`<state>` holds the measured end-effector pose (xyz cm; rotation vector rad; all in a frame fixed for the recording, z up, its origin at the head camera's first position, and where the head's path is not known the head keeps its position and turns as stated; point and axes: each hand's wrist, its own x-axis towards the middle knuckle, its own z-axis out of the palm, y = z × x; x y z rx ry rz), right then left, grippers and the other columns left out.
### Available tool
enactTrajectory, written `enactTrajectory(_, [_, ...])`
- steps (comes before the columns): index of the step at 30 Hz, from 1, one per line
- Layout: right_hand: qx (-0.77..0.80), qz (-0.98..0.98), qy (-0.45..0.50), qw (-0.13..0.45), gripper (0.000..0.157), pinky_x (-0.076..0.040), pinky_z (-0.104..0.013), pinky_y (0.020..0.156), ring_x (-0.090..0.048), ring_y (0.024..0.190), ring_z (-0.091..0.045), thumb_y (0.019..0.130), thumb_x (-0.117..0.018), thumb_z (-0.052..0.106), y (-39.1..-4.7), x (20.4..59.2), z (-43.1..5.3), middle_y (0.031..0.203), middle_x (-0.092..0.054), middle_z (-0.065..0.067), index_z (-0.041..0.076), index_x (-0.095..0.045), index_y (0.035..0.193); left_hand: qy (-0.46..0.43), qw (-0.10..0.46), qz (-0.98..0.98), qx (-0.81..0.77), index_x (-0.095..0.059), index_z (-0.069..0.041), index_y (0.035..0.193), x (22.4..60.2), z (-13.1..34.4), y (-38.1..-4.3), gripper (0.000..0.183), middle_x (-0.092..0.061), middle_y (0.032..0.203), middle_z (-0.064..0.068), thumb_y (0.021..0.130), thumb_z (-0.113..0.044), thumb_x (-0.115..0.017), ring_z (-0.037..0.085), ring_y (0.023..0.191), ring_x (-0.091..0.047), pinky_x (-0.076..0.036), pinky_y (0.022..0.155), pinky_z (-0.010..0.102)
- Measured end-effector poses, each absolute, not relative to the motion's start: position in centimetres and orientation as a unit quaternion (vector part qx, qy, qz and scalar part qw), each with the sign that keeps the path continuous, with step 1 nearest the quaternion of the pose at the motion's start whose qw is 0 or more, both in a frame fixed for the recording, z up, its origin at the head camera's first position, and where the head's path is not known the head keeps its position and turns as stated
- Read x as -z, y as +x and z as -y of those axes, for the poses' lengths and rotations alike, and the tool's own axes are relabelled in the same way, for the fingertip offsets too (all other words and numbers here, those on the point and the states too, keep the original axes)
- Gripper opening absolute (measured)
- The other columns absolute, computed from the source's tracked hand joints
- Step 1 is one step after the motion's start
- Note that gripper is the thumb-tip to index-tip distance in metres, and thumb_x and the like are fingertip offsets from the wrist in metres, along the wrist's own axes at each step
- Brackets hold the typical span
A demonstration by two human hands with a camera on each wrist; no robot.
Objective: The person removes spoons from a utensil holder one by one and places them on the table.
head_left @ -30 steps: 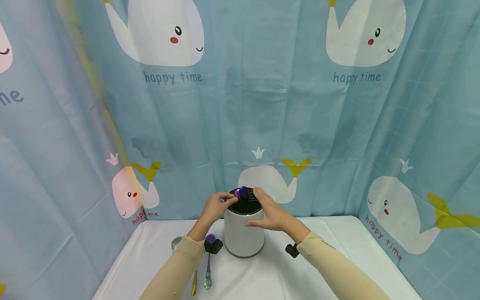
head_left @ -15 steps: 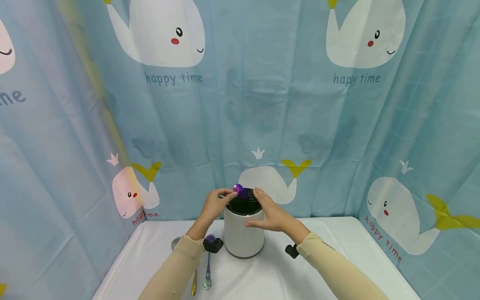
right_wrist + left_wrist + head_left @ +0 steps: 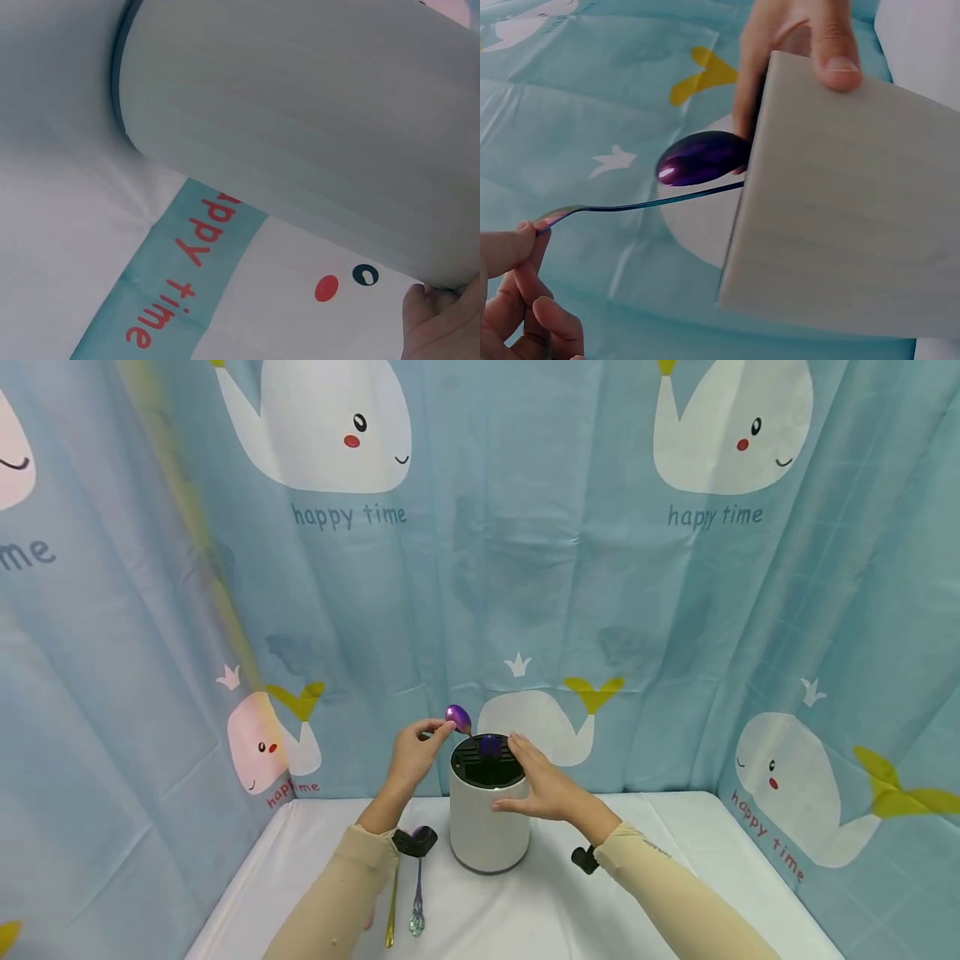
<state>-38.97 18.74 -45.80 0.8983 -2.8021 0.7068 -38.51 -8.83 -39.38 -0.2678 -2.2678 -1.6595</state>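
Below centre frame I see the spoon (image 3: 459,717) slanting from upper left to lower right, glossy purple bowl uppermost, slim handle (image 3: 660,201) entering the holder (image 3: 489,835) beside a second spoon (image 3: 491,747). The left hand (image 3: 414,756) pinches the raised bowl, open air between it and the rim. The right hand (image 3: 542,787), fingers outstretched, rests at the rim, thumb on the smooth white wall. Behind runs the tablecloth's (image 3: 637,835) edge.

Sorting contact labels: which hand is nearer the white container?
Right. The right hand touches the white container, thumb on its side and fingers at the rim. The left hand is left of the rim, apart from it, pinching a purple spoon.
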Motion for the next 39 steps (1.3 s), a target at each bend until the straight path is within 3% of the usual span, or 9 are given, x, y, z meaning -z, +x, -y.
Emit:
enactTrajectory(10, [-0.230, 0.924, 0.299, 0.060, 0.129, -0.022, -0.056, 0.129, -0.002, 0.167, -0.023, 0.085, -0.072, 0.082, -39.2, 45.9, -18.9, 0.181, -0.006, -0.008, 0.014, -0.007, 0.174, -0.083, 0.190, 0.769, 0.605, -0.079, -0.005, 0.117, 37.7, 10.8, -37.7, 0.038, -0.070, 0.108, 0.007, 0.103, -0.040, -0.074, 0.018, 0.086, -0.051, -0.040, 0.071, 0.031])
enactTrajectory(31, [-0.235, 0.922, 0.301, 0.060, 0.130, -0.021, -0.056, 0.129, -0.002, 0.167, -0.024, 0.085, -0.073, 0.080, -39.5, 46.0, -18.7, 0.181, -0.006, -0.009, 0.011, -0.006, 0.173, -0.088, 0.231, 0.715, 0.653, -0.074, 0.002, 0.112, 35.1, 14.6, -35.4, 0.041, -0.055, 0.082, -0.003, 0.105, -0.038, -0.073, 0.014, 0.077, -0.047, -0.036, 0.067, 0.027])
enactTrajectory(39, [-0.239, 0.923, 0.296, 0.059, 0.130, -0.022, -0.057, 0.129, -0.003, 0.167, -0.025, 0.085, -0.075, 0.079, -39.2, 46.0, -18.8, 0.181, -0.006, -0.009, 0.010, -0.009, 0.173, -0.095, 0.214, 0.692, 0.683, -0.074, -0.009, 0.101, 35.2, 16.0, -35.2, 0.026, -0.049, 0.074, -0.004, 0.105, -0.034, -0.074, 0.012, 0.071, -0.044, -0.035, 0.065, 0.025])
